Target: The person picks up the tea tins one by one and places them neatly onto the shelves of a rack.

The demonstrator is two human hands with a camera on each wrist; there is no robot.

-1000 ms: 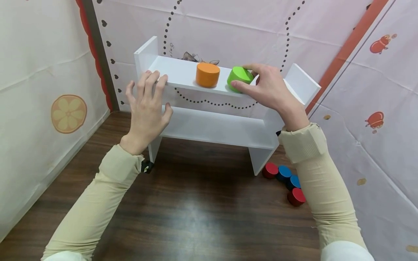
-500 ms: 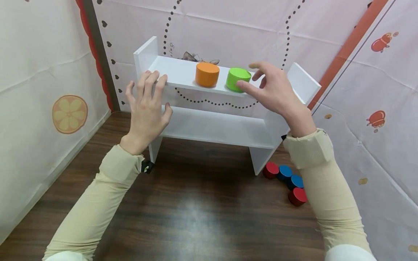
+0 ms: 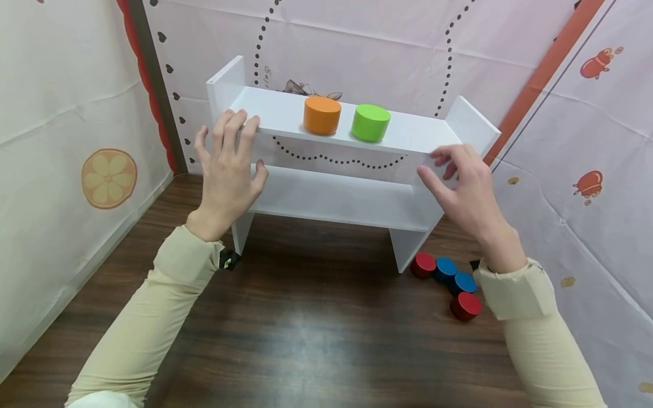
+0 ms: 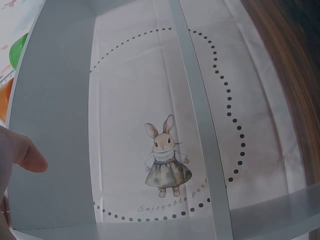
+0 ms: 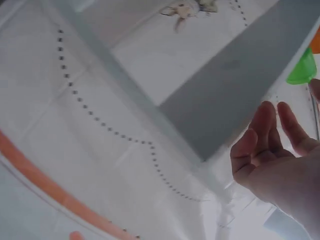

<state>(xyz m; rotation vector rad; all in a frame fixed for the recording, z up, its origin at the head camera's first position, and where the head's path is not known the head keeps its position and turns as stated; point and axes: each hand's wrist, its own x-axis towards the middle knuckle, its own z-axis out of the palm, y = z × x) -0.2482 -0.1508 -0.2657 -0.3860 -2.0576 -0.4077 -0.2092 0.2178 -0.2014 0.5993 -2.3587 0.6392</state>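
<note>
Right hand [image 3: 466, 190] farther from green cylinder [image 3: 370, 124]

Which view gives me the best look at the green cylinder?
The head view: the green cylinder stands whole and unobstructed on the upper shelf, beside the orange cylinder. The left wrist view catches only a sliver at its left border; the right wrist view shows part of it near the right border.

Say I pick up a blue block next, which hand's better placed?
Probably your right hand: it holds nothing and is on the same side as the blue blocks. Your left hand is at the opposite end of the shelf.
</note>
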